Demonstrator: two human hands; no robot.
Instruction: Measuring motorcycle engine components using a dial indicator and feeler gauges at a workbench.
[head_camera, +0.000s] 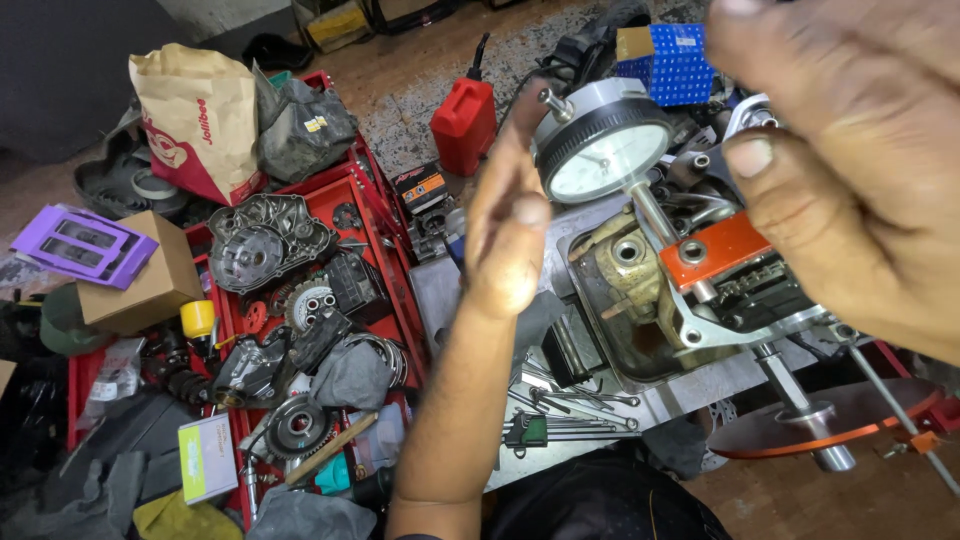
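2 hands are hovering over a cluttered workspace, neither one holding anything. The right hand (860, 170) is filling the upper right corner, blurred and close to the camera, its fingers spread loosely. The left hand (508, 225) is rising edge-on at the centre, palm flat and fingers straight together, just beside the dial gauge (603, 155).

The red tool tray (375, 200) is lying on the left, carrying a dark engine cover (268, 240), gears and grey rags. The metal bench (690, 385) is sitting under the hands, bearing a brass-coloured engine part (625, 265) in a recessed holder. The round orange disc (830, 420) is resting at the lower right on a steel post.

The dial gauge (white face, dark rim) is standing between the 2 hands, its stem running down to an orange block (715, 250) clamped above the engine part. A brown paper bag (200, 115), a red fuel can (463, 120) and a blue box (675, 60) are standing farther back.
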